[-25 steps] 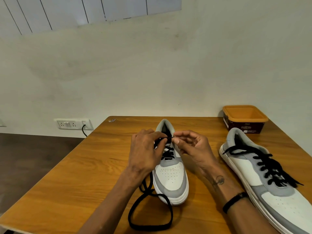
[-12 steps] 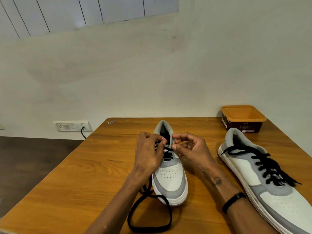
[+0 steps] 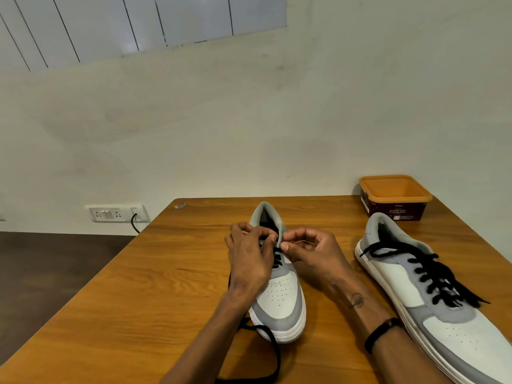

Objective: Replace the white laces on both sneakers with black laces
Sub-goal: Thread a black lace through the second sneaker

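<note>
Head view: orange tub (image 3: pixel 395 189) (label unreadable) at table (image 3: pixel 171 286) corner
Left hand (image 3: pixel 250 261), right hand (image 3: pixel 310 252) together, pinching black lace (image 3: pixel 275 260) on sneaker (image 3: pixel 279 297)

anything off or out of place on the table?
Mostly tidy. A long slack loop of black lace from the middle sneaker trails to the near table edge. The right sneaker is laced but untied, ends splayed.
</note>
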A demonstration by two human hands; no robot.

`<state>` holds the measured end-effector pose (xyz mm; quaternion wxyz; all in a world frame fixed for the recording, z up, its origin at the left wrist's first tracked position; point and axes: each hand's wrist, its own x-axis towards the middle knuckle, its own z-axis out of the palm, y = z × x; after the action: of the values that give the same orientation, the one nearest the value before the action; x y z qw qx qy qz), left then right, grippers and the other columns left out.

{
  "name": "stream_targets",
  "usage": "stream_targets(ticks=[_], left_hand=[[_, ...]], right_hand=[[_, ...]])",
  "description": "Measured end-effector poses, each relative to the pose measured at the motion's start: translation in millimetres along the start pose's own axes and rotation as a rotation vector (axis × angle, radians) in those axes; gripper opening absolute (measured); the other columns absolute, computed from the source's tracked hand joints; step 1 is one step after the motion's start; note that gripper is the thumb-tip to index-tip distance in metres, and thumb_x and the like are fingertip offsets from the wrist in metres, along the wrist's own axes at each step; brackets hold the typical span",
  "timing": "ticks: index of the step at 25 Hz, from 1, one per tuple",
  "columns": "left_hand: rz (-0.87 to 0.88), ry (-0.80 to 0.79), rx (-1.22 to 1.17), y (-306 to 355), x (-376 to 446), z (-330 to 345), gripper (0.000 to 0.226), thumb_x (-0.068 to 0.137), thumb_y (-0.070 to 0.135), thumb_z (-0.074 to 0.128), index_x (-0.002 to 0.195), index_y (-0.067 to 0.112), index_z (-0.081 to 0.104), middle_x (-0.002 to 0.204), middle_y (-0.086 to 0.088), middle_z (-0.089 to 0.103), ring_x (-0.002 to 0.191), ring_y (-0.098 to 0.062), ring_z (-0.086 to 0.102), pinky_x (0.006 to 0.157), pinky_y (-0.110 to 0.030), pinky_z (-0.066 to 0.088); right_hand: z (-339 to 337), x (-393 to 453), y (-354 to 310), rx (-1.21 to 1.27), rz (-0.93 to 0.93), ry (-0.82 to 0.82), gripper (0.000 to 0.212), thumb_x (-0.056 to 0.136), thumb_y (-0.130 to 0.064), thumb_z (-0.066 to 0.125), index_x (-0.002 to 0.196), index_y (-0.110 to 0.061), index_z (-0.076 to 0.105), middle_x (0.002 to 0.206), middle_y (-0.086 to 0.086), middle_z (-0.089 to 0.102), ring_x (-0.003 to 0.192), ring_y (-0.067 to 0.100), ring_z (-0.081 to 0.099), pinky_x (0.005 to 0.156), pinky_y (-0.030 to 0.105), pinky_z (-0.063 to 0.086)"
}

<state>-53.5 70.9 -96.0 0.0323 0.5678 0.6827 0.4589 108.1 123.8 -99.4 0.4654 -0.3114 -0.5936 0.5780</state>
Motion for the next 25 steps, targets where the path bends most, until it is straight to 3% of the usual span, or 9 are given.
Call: stream_targets(ticks=[6,9,12,14,17,20,21,22,25], left_hand=[[0.011,-0.023,-0.141,-8,-9,-2,0.012,0.101,0.041,0.066,0.11,0.037,0.072,0.136,0.008,0.038,0.13,-0.014,0.034,0.104,-0.044,0.052],[0.087,0.003,-0.132,-15,-24,1,0.026,0.107,0.049,0.05,0.124,0.042,0.069,0.147,0.012,0.035,0.137,-0.011,0.033,0.109,-0.044,0.048],[0.105,0.021,-0.134,-21,-34,-2,0.033,0.101,0.058,0.051,0.132,0.051,0.061,0.149,0.016,0.035,0.138,-0.007,0.038,0.106,-0.045,0.051],[0.105,0.021,-0.108,-22,-37,-7,0.038,0.095,0.065,0.055,0.131,0.054,0.058,0.149,0.02,0.035,0.135,-0.008,0.044,0.103,-0.047,0.054],[0.105,0.019,-0.054,-23,-37,-10,0.044,0.09,0.07,0.058,0.132,0.057,0.055,0.15,0.024,0.035,0.133,-0.006,0.045,0.102,-0.049,0.053],[0.113,0.028,-0.072,-24,-40,-9,0.054,0.09,0.072,0.06,0.14,0.055,0.05,0.15,0.024,0.038,0.134,-0.006,0.048,0.103,-0.049,0.053],[0.122,0.035,-0.077,-25,-40,-10,0.06,0.089,0.072,0.061,0.144,0.053,0.047,0.149,0.024,0.04,0.134,-0.005,0.048,0.103,-0.048,0.053],[0.122,0.039,-0.079,-27,-40,-12,0.066,0.089,0.072,0.063,0.148,0.052,0.043,0.148,0.024,0.044,0.134,-0.005,0.049,0.103,-0.048,0.053],[0.089,0.035,-0.039,-34,-42,-19,0.077,0.083,0.079,0.064,0.15,0.056,0.034,0.147,0.026,0.048,0.135,-0.001,0.047,0.107,-0.051,0.049]], right_hand=[[3,0,2,-0.087,-0.01,0.027,0.012,0.087,-0.013,0.084,0.097,-0.018,0.08,0.097,0.003,0.08,0.096,0.026,0.075,0.087,0.043,0.065],[2,2,3,-0.106,-0.028,0.032,0.006,0.092,-0.016,0.08,0.098,-0.018,0.078,0.095,0.005,0.078,0.093,0.025,0.074,0.086,0.042,0.064],[3,5,2,-0.03,-0.024,0.044,0.008,0.098,-0.011,0.072,0.105,-0.008,0.072,0.094,0.011,0.077,0.086,0.021,0.072,0.08,0.035,0.063],[7,6,-2,0.169,0.009,0.102,0.012,0.1,-0.009,0.066,0.109,-0.001,0.066,0.1,0.016,0.077,0.09,0.023,0.074,0.081,0.033,0.064],[-4,9,-12,0.577,0.038,0.222,0.009,0.104,-0.011,0.059,0.11,-0.005,0.06,0.103,0.019,0.077,0.095,0.028,0.077,0.086,0.037,0.064],[-23,13,-19,0.857,0.066,0.341,0.004,0.104,-0.012,0.059,0.107,-0.01,0.06,0.088,0.008,0.07,0.072,0.016,0.07,0.071,0.032,0.063],[-22,12,-21,0.727,0.072,0.352,0.004,0.104,-0.013,0.059,0.106,-0.013,0.062,0.082,0.004,0.065,0.064,0.011,0.061,0.063,0.027,0.058],[-19,9,-20,0.443,0.056,0.331,0.004,0.104,-0.016,0.06,0.107,-0.017,0.064,0.08,-0.001,0.064,0.063,0.009,0.056,0.059,0.024,0.053],[2,-3,-11,-0.46,-0.095,0.104,0.006,0.099,-0.034,0.071,0.097,-0.03,0.074,0.084,-0.011,0.073,0.078,0.004,0.066,0.067,0.024,0.055]])
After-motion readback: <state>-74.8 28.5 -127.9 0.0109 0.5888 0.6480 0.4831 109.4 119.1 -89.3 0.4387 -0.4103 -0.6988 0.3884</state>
